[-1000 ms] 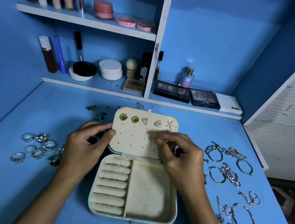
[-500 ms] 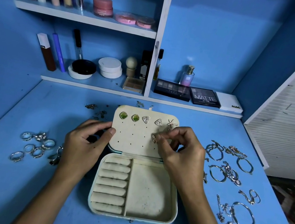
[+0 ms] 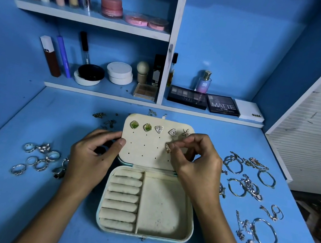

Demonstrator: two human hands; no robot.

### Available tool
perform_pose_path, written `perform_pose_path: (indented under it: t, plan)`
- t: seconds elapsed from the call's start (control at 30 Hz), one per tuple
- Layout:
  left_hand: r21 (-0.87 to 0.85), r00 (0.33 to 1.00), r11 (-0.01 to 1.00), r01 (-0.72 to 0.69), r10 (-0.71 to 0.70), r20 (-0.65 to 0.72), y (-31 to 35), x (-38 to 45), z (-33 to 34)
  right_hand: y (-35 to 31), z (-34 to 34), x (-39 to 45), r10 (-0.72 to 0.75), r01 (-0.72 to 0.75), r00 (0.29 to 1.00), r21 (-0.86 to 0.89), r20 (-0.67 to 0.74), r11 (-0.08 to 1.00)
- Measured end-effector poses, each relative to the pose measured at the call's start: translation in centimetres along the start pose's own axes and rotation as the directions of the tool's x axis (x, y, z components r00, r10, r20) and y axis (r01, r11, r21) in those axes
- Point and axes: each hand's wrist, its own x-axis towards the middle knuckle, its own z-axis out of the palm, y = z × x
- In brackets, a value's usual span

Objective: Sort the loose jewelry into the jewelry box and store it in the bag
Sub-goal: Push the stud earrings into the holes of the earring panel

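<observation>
Your right hand pinches a small earring against the jewelry box lid's right side; your left hand grips the lid's left edge.

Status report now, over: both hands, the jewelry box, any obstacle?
Left hand steadies the cream jewelry box's open lid. Right hand pinches a small sparkly earring against the lid's second hole row. Ring rolls empty. No obstacle.
</observation>
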Motion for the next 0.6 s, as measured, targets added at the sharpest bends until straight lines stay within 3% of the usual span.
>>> perform_pose_path:
  t: [0.6]
  plan:
    - [0.004, 1.000, 1.000, 0.005, -0.005, 0.007, -0.01, 0.08, 0.05, 0.02, -0.10, 0.12, -0.013, 0.013, 1.000, -0.002, 0.000, 1.000]
